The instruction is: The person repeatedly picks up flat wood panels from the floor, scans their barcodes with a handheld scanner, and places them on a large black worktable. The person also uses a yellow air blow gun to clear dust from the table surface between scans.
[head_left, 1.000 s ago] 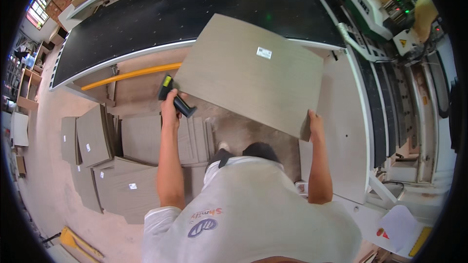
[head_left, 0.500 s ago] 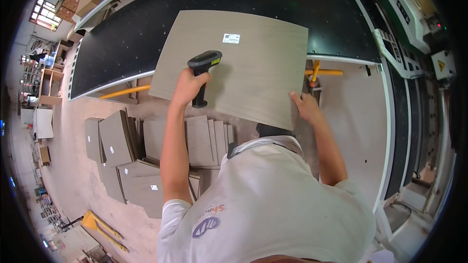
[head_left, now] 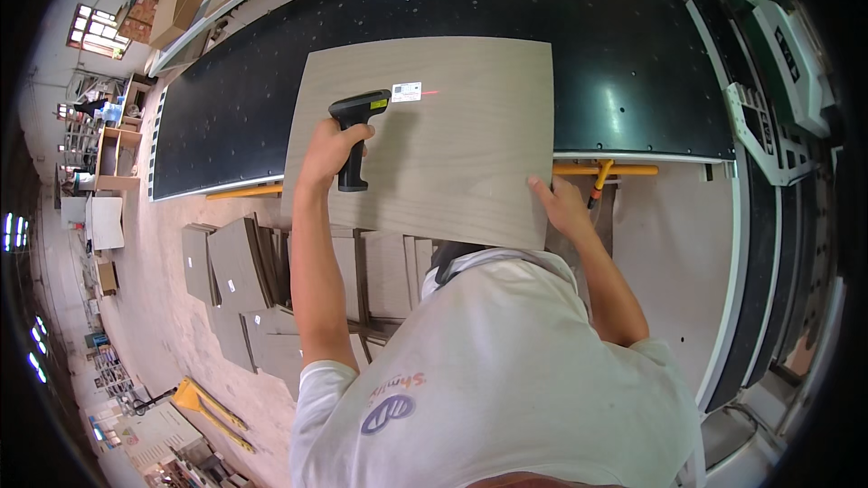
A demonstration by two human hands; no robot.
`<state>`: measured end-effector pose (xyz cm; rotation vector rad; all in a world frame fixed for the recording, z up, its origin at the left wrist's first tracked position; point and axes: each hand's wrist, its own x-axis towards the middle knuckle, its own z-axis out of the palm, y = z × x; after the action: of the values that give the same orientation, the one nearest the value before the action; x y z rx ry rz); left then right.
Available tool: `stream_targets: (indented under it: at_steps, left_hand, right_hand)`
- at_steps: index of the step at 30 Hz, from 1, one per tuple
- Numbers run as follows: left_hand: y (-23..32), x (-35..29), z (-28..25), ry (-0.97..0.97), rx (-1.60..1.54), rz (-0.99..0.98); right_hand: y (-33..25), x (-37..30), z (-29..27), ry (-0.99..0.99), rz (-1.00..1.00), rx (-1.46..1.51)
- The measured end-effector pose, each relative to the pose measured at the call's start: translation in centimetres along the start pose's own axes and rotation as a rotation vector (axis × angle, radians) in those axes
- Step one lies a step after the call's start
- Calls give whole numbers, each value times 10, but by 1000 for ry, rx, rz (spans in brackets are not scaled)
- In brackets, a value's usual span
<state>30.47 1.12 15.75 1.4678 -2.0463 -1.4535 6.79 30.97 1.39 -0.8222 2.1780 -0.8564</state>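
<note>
A black barcode scanner (head_left: 358, 107) is gripped by its handle in my left hand (head_left: 324, 155), over a flat grey-brown wood-grain panel (head_left: 461, 163). Its head points right, close to the small white label (head_left: 407, 91) on the panel's upper part. A short red light line shows on the panel just right of that label. My right hand (head_left: 568, 210) holds the panel's lower right edge, with the thumb on the top face and the other fingers partly hidden. The panel's far part lies over the black table (head_left: 624, 117), and its near edge reaches my chest.
Stacks of similar labelled panels (head_left: 240, 262) stand on the floor at left. A yellow pallet jack (head_left: 208, 411) is farther off at lower left. Below the table run yellow bars (head_left: 624, 170). White and green machinery (head_left: 791, 59) stands at right, cardboard boxes (head_left: 181, 9) at far left.
The panel has turned to lie squarer to the table and shifted slightly left. My left hand has moved the scanner a little left, near the label. The red line has appeared.
</note>
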Motion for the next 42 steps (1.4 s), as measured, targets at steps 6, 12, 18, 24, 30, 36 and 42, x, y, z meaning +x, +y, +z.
stream_targets:
  at_steps: [6, 12, 18, 24, 30, 36, 42]
  left_hand:
    - [3, 19, -12, -20, 20, -14]
    - [5, 36, -22, -23, 33, -13]
    - [-35, 79, 17, 84, -311, 18]
    - [-114, 108, 38, 376, -742, 49]
    - [-128, 102, -8, 444, -655, 84]
    - [-136, 123, -37, 422, -587, -18]
    - [-166, 104, -56, 498, -613, -28]
  right_hand:
    - [-17, 12, 8, -77, 6, 65]
    - [-25, 24, 40, -55, -20, 90]
    - [-46, 23, 65, -657, 11, 413]
    - [167, 37, 37, -6, 322, 137]
    - [251, 71, 4, 442, 329, 98]
    - [246, 99, -3, 436, 462, 657]
    - [204, -10, -129, 710, 397, 879]
